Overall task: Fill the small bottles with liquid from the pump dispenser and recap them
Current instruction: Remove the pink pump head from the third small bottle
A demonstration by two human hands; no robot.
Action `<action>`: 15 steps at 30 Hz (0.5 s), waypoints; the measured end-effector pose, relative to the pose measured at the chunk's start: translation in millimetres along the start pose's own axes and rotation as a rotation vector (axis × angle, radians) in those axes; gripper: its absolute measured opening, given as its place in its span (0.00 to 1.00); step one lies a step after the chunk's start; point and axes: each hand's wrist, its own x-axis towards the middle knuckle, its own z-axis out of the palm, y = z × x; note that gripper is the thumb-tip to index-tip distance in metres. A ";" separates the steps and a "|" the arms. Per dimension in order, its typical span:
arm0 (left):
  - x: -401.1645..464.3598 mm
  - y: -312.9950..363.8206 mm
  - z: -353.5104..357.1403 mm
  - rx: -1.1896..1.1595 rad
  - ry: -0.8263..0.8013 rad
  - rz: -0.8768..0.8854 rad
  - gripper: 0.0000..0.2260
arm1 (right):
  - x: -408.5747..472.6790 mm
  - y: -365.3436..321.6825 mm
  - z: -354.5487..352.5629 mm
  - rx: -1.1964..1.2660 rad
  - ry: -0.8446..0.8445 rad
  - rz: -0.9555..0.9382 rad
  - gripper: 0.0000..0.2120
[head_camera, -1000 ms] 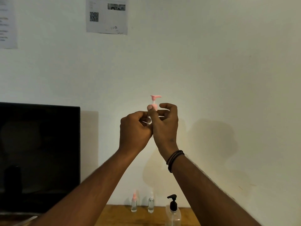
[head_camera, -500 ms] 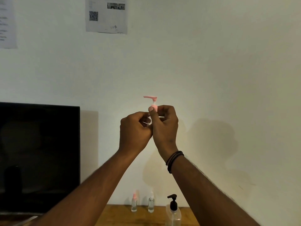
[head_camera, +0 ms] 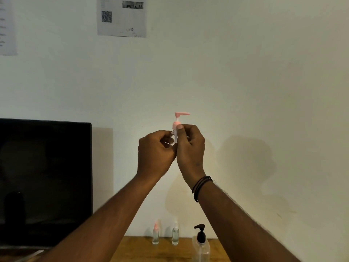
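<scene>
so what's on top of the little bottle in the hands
A pink pump cap with its spout pointing right tops the small bottle. The right hand pinches the cap's collar; the left hand covers most of the bottle, so its contents are hidden.

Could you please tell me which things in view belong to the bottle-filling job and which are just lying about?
Part of the job:
- small bottle with pink pump cap, held by left hand and right hand
- pink-capped small bottle
- white-capped small bottle
- black-topped pump dispenser

Just lying about:
- dark monitor
- QR-code sheet
- wristbands
</scene>
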 end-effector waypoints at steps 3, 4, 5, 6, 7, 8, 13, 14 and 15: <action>-1.1 0.3 -0.1 -0.001 -0.011 -0.001 0.13 | -0.9 0.6 -0.4 0.033 -0.001 0.010 0.09; -1.2 0.0 0.2 0.005 -0.015 -0.004 0.12 | -1.6 0.3 -0.7 0.043 -0.005 0.013 0.09; -1.3 -0.3 0.3 0.013 -0.019 -0.007 0.11 | -2.2 0.1 -0.8 0.043 -0.009 0.018 0.11; -1.4 -0.4 0.5 0.022 -0.021 -0.008 0.10 | -2.7 0.4 -0.8 0.030 -0.010 0.021 0.14; -1.4 -0.2 0.6 0.032 -0.020 -0.003 0.08 | -3.2 0.4 -0.5 0.005 -0.006 0.017 0.16; -1.6 -0.5 1.0 0.040 -0.018 0.006 0.07 | -3.5 0.3 -0.1 -0.023 0.003 0.011 0.16; -1.4 -2.3 1.5 0.040 -0.019 0.015 0.10 | -1.5 0.7 0.3 -0.064 0.007 -0.006 0.09; -1.0 -2.3 1.4 0.038 -0.017 0.012 0.11 | -1.0 0.6 0.1 -0.061 0.002 -0.012 0.08; -0.6 -2.5 1.3 0.039 -0.019 0.011 0.12 | -0.4 0.3 -0.1 -0.059 -0.003 -0.016 0.08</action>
